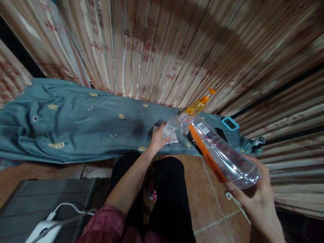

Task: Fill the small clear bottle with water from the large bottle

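My right hand [260,192] is wrapped round the base of a large clear plastic bottle [222,155] with an orange and black label. That bottle is tilted, its neck pointing down and left. My left hand [158,138] grips a small clear bottle [172,124], which leans with its mouth toward the big bottle's neck. The two mouths meet or nearly touch; I cannot tell which. Under the small bottle lies a white paper piece [172,138], partly covered by my left hand. Just behind stands an amber pump bottle [196,107] with an orange pump head.
A blue-framed digital display [230,123] and a dark object [221,134] lie at the right on the teal pineapple-print cloth [101,125]. A pleated curtain [152,50] hangs behind. At lower left, a white device [45,232] with cables sits on a grey surface [45,192].
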The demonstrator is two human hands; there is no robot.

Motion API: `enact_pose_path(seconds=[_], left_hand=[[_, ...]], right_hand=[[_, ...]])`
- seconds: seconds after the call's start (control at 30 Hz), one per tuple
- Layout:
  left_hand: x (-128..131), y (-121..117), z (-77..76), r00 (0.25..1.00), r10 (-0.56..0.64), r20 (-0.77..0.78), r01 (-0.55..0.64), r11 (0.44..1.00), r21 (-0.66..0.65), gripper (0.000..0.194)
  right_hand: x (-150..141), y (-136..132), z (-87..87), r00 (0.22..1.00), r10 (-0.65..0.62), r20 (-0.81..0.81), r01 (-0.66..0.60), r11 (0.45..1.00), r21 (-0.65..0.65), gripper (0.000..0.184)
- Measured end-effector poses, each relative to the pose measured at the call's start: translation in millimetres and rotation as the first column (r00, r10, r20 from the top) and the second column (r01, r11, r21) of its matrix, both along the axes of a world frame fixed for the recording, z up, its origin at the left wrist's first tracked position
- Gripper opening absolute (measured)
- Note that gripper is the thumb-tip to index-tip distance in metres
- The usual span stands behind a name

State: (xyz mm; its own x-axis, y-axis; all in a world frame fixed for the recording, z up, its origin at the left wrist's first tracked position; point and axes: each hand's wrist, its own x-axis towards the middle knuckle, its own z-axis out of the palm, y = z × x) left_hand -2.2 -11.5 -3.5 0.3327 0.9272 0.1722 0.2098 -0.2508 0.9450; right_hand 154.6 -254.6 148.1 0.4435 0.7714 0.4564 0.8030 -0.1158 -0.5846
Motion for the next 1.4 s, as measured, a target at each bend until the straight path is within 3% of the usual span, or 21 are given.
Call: enact_pose_path(seconds=[1.4], left_hand=[[0,6,-8.7,0.999,-0.004,-0.046,0.009,0.994,0.107,0.075]], right_hand=[[3,1,3.6,1.000,-0.014,0.013,0.014,1.000,-0.020,0.080]])
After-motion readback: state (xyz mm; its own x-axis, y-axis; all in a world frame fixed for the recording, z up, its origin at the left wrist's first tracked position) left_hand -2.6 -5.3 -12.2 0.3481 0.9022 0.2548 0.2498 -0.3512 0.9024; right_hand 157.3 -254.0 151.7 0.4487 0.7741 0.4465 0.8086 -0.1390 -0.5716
